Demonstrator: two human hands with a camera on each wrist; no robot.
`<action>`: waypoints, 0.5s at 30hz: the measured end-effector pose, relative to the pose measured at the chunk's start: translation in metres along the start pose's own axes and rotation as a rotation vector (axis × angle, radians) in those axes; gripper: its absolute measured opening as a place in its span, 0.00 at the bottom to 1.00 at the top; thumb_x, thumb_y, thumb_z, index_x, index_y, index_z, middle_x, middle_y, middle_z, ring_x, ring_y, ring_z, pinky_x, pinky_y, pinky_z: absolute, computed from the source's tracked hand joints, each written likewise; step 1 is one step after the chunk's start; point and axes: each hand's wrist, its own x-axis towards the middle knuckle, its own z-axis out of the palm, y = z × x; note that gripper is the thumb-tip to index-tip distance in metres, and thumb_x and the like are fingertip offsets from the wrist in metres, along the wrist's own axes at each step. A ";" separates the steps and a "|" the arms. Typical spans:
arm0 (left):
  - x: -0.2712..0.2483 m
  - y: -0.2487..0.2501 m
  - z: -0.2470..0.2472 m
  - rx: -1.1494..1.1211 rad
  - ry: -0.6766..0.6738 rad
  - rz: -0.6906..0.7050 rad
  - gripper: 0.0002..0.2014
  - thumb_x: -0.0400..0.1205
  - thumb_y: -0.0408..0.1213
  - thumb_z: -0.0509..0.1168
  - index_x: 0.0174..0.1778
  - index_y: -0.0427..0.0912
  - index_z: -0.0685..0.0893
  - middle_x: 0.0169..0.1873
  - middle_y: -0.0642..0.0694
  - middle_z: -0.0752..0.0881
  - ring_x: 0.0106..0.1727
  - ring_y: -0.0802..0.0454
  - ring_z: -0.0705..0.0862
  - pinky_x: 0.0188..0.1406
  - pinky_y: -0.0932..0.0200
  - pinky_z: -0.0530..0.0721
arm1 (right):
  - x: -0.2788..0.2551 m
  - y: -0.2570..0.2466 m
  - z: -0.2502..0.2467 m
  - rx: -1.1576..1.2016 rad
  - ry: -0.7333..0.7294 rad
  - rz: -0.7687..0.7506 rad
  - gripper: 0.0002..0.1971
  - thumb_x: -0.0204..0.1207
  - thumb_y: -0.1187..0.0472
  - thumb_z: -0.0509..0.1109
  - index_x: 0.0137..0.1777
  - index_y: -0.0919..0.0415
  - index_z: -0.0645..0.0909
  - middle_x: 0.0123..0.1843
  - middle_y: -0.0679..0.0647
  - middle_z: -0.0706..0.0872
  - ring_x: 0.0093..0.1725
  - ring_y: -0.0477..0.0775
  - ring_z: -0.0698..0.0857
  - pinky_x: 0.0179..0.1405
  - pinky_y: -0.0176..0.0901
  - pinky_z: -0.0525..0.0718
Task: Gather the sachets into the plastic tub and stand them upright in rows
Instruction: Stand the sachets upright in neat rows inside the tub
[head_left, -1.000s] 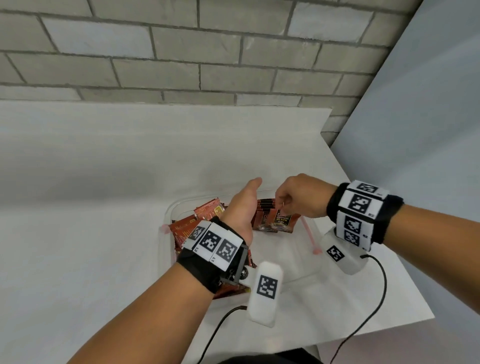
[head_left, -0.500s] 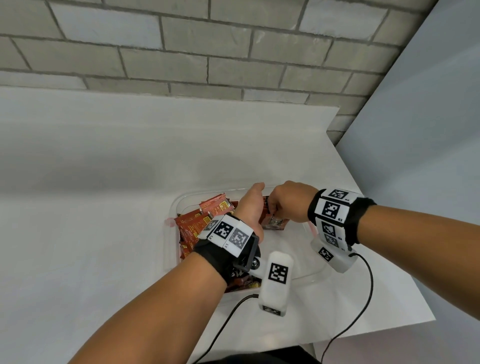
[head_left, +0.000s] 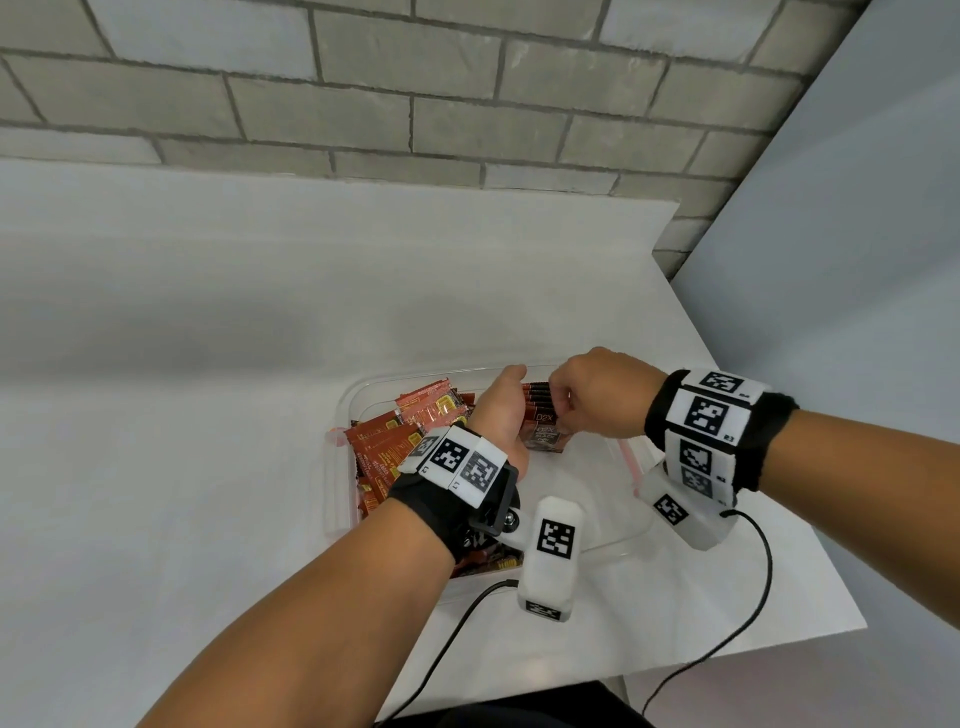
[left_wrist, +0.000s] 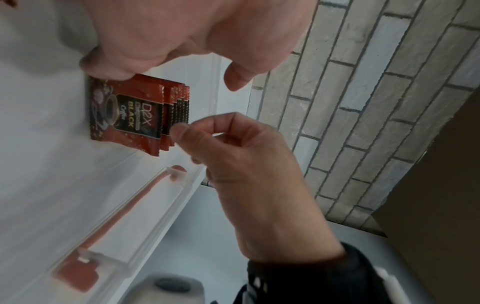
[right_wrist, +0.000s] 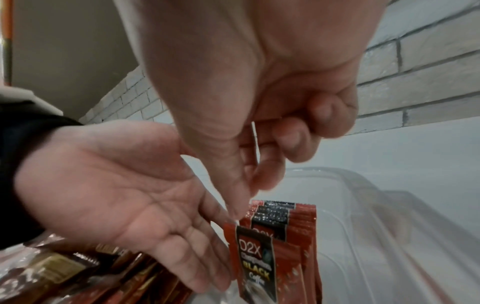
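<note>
Item 1: plastic tub (head_left: 343, 467), clear, with pinkish-red clips on its side rims; sits on the white table (head_left: 182, 364) at lower centre of the head frame, near the table's right edge

Item 2: row of sachets (head_left: 540, 421), red with black panels reading "D2X Black Coffee"; standing on edge, packed face to face, near the far wall of the tub at frame centre. In the right wrist frame the row (right_wrist: 285, 236) occupies lower centre; in the left wrist frame (left_wrist: 130, 115) it appears upper left, against the pale tub floor

Item 3: loose sachets (head_left: 405, 436), red and gold, heaped untidily in the left part of the tub, partly under the left forearm

Item 4: left hand (head_left: 501, 410), fingers straight and together, palm turned toward the row, its flat side pressed against the row's left face; nothing gripped. Palm plainly open in the right wrist frame (right_wrist: 124, 195)

Item 5: right hand (head_left: 592, 395), fingers curled; thumb and forefinger tips meeting at the top edges of the row's sachets. Whether one sachet is actually pinched cannot be told; remaining fingers clenched into the palm (right_wrist: 259, 102)

Item 6: grey brick wall (head_left: 415, 93), upper part of the head frame, behind the table
</note>
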 end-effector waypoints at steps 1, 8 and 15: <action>0.001 0.000 0.000 0.002 0.003 -0.004 0.14 0.86 0.45 0.58 0.37 0.42 0.71 0.37 0.37 0.81 0.40 0.42 0.83 0.46 0.47 0.83 | -0.002 0.000 0.001 -0.013 -0.046 0.000 0.03 0.74 0.59 0.73 0.40 0.54 0.82 0.32 0.44 0.78 0.36 0.49 0.79 0.28 0.34 0.71; 0.001 -0.002 0.001 0.007 0.021 0.008 0.15 0.87 0.43 0.57 0.36 0.42 0.72 0.34 0.39 0.81 0.36 0.43 0.82 0.55 0.46 0.82 | -0.003 -0.001 0.013 -0.139 -0.194 0.017 0.13 0.77 0.54 0.70 0.56 0.59 0.86 0.47 0.55 0.86 0.43 0.55 0.83 0.41 0.41 0.80; 0.001 0.000 -0.001 0.025 0.035 -0.010 0.16 0.87 0.44 0.58 0.35 0.42 0.69 0.34 0.40 0.80 0.40 0.43 0.83 0.62 0.47 0.80 | 0.001 0.001 0.015 -0.151 -0.150 0.008 0.14 0.77 0.52 0.69 0.60 0.56 0.84 0.49 0.53 0.85 0.41 0.53 0.81 0.33 0.38 0.76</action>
